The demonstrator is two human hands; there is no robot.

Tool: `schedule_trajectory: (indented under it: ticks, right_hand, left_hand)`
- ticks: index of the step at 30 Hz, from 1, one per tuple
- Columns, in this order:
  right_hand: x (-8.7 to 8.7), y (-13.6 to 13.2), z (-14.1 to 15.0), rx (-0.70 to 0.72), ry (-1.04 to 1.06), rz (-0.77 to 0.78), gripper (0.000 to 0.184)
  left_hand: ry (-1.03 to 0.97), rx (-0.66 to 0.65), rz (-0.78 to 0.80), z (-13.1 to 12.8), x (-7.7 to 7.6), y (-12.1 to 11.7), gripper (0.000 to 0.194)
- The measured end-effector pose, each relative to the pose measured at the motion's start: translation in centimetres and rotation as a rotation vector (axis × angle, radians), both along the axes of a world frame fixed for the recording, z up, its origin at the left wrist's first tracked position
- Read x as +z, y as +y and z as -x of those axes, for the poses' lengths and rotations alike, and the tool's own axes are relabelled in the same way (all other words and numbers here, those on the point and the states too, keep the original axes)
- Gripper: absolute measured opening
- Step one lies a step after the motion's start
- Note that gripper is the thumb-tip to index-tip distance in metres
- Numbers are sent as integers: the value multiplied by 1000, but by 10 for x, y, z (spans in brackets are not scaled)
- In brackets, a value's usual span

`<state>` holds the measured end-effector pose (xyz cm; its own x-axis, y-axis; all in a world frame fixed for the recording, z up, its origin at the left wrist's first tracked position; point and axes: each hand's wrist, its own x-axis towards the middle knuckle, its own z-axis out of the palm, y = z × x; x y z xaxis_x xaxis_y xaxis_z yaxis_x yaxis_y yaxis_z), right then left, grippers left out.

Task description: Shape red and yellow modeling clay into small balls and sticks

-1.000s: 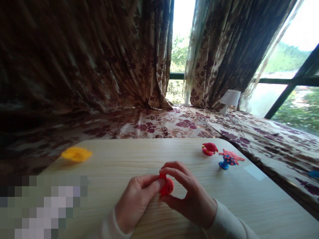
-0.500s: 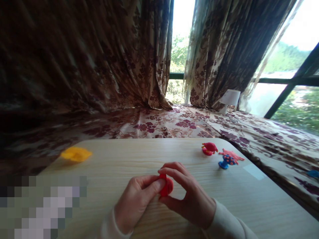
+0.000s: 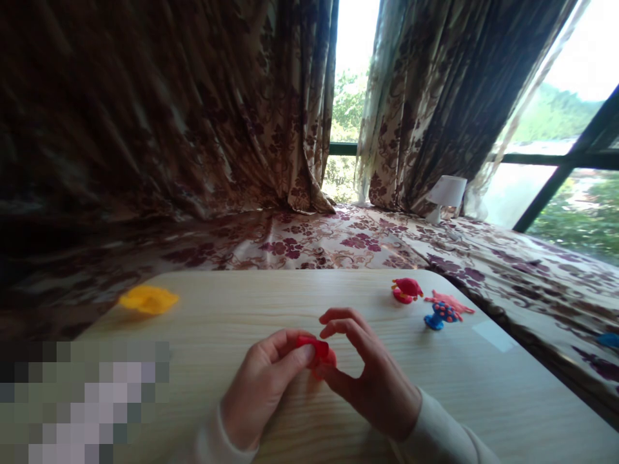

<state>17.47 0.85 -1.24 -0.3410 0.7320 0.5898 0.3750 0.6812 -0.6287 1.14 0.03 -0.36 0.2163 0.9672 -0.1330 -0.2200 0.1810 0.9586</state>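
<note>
Over the near middle of the table (image 3: 232,296), a red piece (image 3: 315,348) is held in the left hand (image 3: 265,380)

Nearest, the red piece is pinched between the left thumb and fingers. Its rounded lower part seems to be touched by the thumb of the right hand (image 3: 370,374), whose fingers are curved wide of that thumb and apart from the piece.

Farther off at the right, a blue footed piece (image 3: 434,322) dotted with pink is stood upright just beside a flat pink piece (image 3: 449,299); a yellow piece (image 3: 149,300) is laid at the far left, a crimson piece (image 3: 407,288) at the far right. These four are set down and, it may be judged, are done with for now; the red one is not yet set down, and how much handling is left cannot be told. Beyond, a white lamp (image 3: 449,191) is backed by patterned curtains (image 3: 261,116).
</note>
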Motion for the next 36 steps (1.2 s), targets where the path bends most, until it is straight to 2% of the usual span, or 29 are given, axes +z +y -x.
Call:
schedule_trajectory:
  ticks: [4, 10, 14, 19, 24, 36]
  right_hand:
    - [3, 1, 0, 8, 2, -8, 11]
    - [2, 2, 0, -2, -4, -39, 32]
    - [2, 1, -1, -3, -31, -46, 15]
    - [1, 1, 0, 13, -31, -44, 27]
    - [3, 0, 0, 0, -25, -33, 15]
    - [4, 0, 0, 20, -6, -14, 16]
  left_hand:
    - [37, -14, -12, 2, -2, 1, 25]
    - [138, -24, -41, 4, -2, 0, 30]
    - [161, -86, -66, 3, 1, 0, 34]
    - [153, -55, -65, 3, 2, 1, 33]
    - [153, -72, -93, 3, 2, 0, 31]
    - [84, -128, -62, 4, 1, -1, 29]
